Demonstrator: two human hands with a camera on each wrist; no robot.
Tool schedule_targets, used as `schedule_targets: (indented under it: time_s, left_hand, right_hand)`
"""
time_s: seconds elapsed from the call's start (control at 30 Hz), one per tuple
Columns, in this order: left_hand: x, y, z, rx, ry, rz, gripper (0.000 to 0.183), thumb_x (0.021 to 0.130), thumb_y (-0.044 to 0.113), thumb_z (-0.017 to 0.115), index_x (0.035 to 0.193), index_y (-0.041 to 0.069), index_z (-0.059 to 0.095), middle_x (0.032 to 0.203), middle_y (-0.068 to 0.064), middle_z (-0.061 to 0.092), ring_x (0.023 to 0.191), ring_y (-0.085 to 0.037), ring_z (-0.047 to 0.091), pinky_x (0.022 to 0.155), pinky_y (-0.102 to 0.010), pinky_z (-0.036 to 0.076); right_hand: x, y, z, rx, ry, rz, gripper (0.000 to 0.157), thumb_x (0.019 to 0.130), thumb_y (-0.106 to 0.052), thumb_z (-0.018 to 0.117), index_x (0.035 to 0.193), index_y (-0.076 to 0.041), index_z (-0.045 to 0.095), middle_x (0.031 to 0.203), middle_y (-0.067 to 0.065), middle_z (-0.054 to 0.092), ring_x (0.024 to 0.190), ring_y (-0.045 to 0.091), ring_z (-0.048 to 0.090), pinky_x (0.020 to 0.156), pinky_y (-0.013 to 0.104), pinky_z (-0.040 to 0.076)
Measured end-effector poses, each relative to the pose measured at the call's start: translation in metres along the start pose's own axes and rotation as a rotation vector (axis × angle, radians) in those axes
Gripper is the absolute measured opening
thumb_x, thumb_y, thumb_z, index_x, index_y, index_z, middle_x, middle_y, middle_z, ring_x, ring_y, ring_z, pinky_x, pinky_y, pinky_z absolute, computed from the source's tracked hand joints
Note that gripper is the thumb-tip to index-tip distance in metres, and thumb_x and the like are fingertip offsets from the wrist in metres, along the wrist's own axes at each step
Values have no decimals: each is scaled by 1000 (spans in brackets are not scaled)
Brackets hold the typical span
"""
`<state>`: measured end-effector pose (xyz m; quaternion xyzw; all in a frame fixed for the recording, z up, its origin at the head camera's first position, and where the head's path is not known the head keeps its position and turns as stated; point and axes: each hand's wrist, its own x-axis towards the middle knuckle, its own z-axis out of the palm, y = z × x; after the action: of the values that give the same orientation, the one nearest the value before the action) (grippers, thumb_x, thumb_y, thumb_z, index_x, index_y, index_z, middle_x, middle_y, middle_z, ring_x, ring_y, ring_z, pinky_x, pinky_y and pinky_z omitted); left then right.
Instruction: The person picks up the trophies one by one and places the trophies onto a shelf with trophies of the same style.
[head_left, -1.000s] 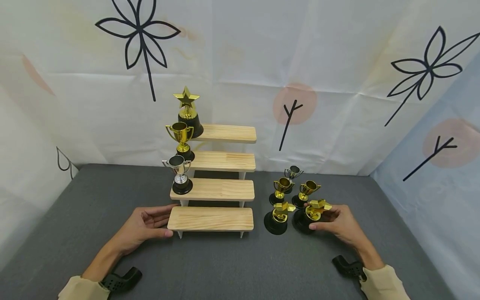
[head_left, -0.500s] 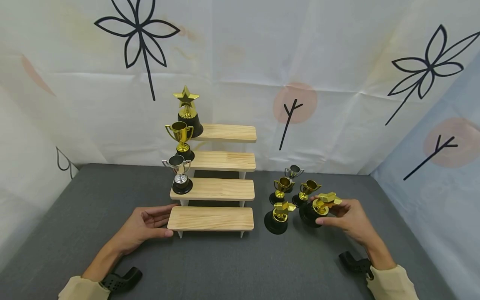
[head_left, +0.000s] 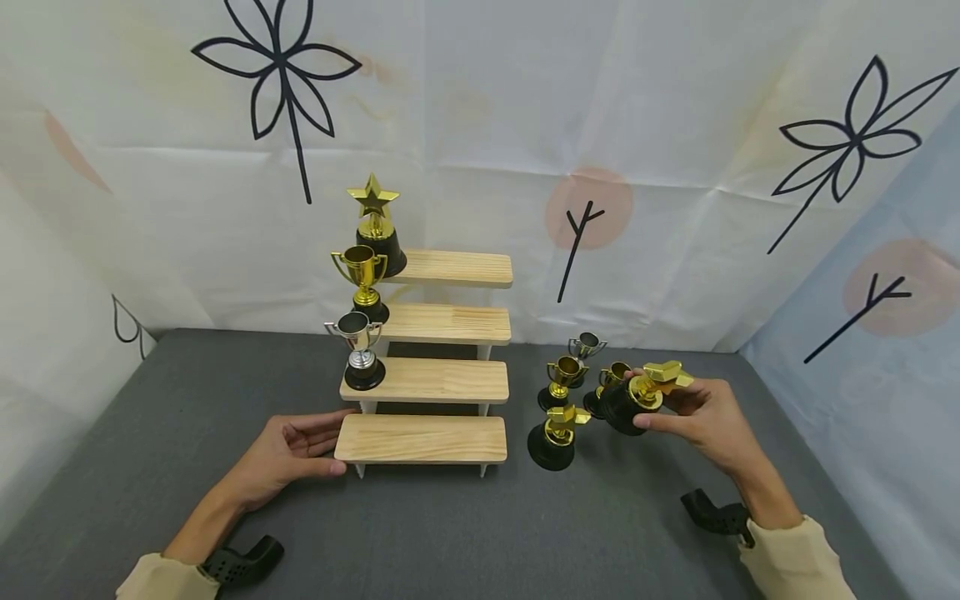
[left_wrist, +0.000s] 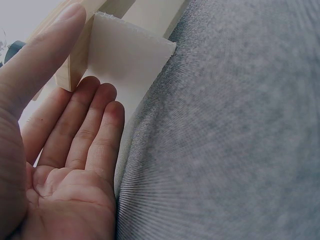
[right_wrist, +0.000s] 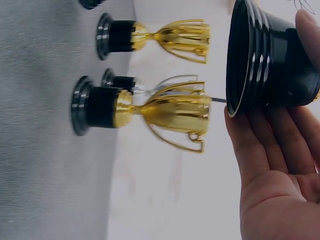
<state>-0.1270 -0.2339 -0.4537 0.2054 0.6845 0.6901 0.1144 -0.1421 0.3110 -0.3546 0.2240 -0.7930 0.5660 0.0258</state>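
My right hand point(head_left: 705, 421) grips a gold star trophy point(head_left: 632, 407) by its black base, raised off the table and tilted. In the right wrist view, the thumb lies on one side of the black base point(right_wrist: 285, 62) and the fingers on the other. At the left end of the stepped wooden display stand point(head_left: 420, 438), my left hand point(head_left: 281, 462) rests with fingers extended. The left wrist view shows these fingers point(left_wrist: 102, 135) beside the stand's white support point(left_wrist: 130, 55), with the thumb held apart. A second star trophy point(head_left: 553, 442) stands upright left of the raised one.
Two gold cups point(head_left: 562, 379) point(head_left: 613, 377) and a silver cup point(head_left: 585, 346) stand behind the star trophies. On the stand's left side are a silver cup point(head_left: 362, 350), a gold cup point(head_left: 363, 279) and a star trophy point(head_left: 378, 229), on separate steps. A printed cloth point(head_left: 472, 108) hangs behind.
My right hand has lifted the star trophy from the table, moving it up and slightly right, and it now partly covers a gold cup. My left hand has stayed at the stand.
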Motion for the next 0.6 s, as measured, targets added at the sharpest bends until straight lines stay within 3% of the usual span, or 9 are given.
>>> schedule_targets:
  time_s: [0.27,0.6]
  left_hand:
    - [0,0,0,-6,-3,-2,73,82,-11,77,143,-23,38,136,9,61,121,-13,62,99,-31,55]
    - [-1,0,-1,-7,1,-8,73,82,-11,78,143,-23,38,137,7,61,122,-13,62,99,-31,55]
  right_hand:
    - [14,-22,0,-19,37,1,49,79,16,79,126,14,64,126,13,69,118,14,65,97,20,54]
    - [32,-44,3,-144,53,29,48,81,5,83,127,5,68,128,6,69,118,10,64,92,18,55]
